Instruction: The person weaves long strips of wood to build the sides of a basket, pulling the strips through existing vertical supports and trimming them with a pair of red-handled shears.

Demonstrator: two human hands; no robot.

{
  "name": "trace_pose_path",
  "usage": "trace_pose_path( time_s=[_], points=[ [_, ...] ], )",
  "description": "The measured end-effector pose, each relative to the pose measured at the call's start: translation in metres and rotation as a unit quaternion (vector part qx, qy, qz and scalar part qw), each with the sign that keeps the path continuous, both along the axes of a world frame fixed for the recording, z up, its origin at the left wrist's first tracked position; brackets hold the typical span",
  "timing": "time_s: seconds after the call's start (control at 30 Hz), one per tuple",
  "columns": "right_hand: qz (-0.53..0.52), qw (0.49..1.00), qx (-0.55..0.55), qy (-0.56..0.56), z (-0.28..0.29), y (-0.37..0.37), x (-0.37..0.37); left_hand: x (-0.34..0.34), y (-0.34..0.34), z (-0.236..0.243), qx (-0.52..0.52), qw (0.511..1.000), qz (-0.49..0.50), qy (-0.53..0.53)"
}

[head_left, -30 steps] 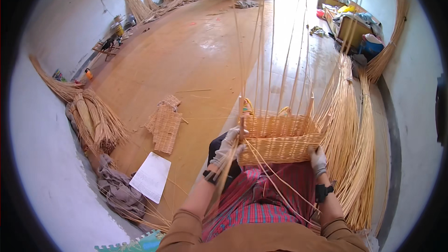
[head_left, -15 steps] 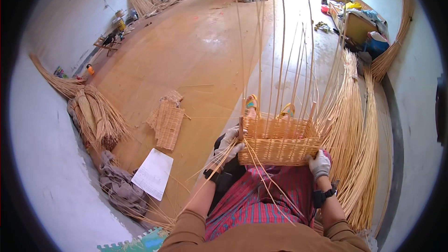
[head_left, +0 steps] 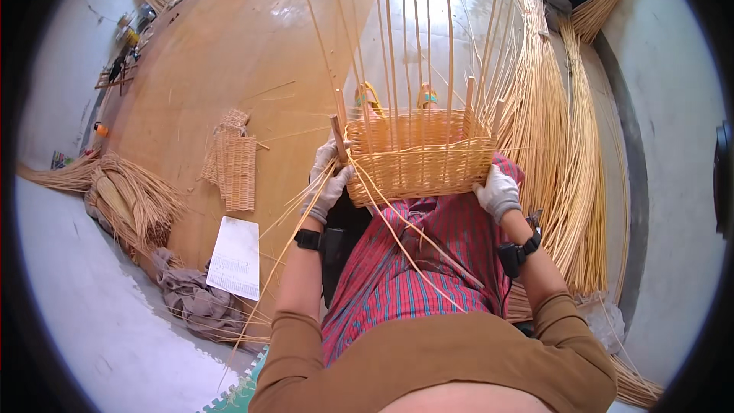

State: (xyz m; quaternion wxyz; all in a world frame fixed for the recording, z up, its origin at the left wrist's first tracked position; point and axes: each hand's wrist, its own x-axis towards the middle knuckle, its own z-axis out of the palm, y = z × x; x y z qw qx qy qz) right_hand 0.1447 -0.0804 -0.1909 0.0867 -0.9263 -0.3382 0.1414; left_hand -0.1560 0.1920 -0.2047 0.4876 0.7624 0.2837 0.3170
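Observation:
A half-woven rectangular wicker basket (head_left: 417,154) rests on my lap, with tall thin upright stakes rising from its rim. My left hand (head_left: 329,182), in a grey glove, grips the basket's near left corner post and a bunch of loose wicker strands (head_left: 294,218) that trail down to the left. My gloved right hand (head_left: 498,193) presses against the basket's lower right corner. Long single strands (head_left: 409,252) run from the basket across my red striped skirt.
A thick bundle of long wicker rods (head_left: 562,145) lies along the floor to my right. A small woven panel (head_left: 235,168) and a white paper sheet (head_left: 235,258) lie at left, with straw bundles (head_left: 130,199) and a grey cloth (head_left: 191,298) near the wall.
The basket sits closer and lower in view, pulled toward my lap. My left hand moved up to the left corner post; my right hand shifted to the lower right corner.

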Motion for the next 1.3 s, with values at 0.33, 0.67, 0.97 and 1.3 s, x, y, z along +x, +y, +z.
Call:
trace_pose_path(
  time_s=[0.33,0.67,0.97,1.3],
  points=[
    [-0.003,0.696,0.464,0.549,-0.01,0.069,-0.043,0.011,-0.06,-0.013,0.09,0.964,0.232,0.089],
    [0.219,0.791,0.562,0.104,0.057,0.174,-0.056,0.063,-0.081,0.011,0.301,0.917,0.115,0.235],
    [-0.049,0.785,0.567,0.245,-0.01,0.101,-0.027,0.073,-0.083,0.013,0.395,0.841,0.15,0.338],
    [0.002,0.865,0.489,0.114,0.053,0.124,0.016,0.147,-0.119,0.019,0.374,0.874,0.038,0.308]
  ],
)
